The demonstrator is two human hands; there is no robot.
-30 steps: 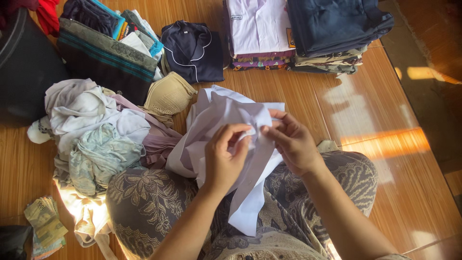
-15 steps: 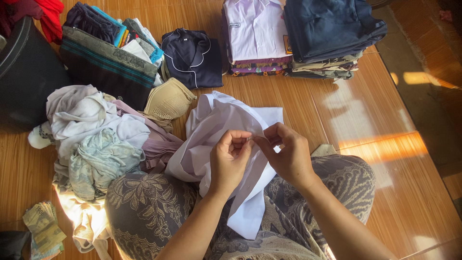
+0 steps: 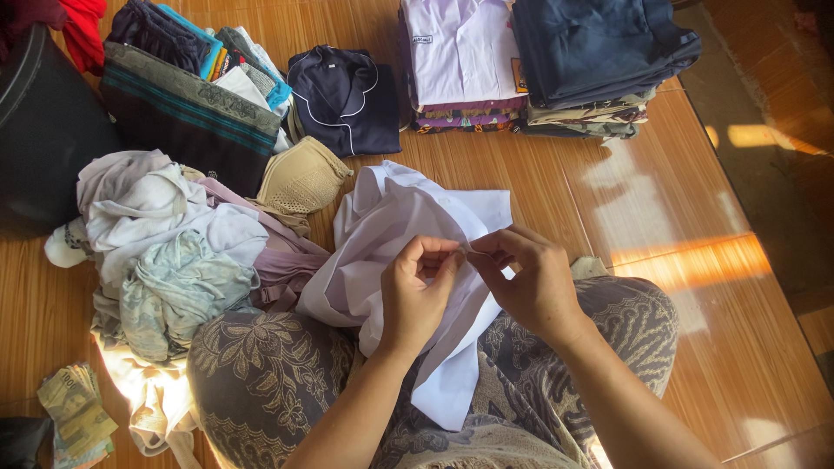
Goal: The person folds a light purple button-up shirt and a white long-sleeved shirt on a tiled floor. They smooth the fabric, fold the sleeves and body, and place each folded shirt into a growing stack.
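A white shirt [image 3: 382,226] lies across my lap and onto the wooden floor in front of me. My left hand [image 3: 415,291] and my right hand [image 3: 530,282] meet at its front edge, both pinching the same bit of fabric between thumb and fingers. The fingertips almost touch each other. My legs, in grey patterned trousers [image 3: 261,373], are crossed under the shirt.
A heap of unfolded laundry [image 3: 165,252] lies at my left, with a beige bra cup [image 3: 300,178] on top. Folded piles stand ahead: a dark pyjama top [image 3: 343,95], a white shirt stack [image 3: 460,61], dark trousers [image 3: 599,52]. A black bin [image 3: 43,130] stands far left. Banknotes [image 3: 74,417] lie at bottom left.
My hands have drawn closer together on the shirt's edge, and the fabric between them has bunched slightly.
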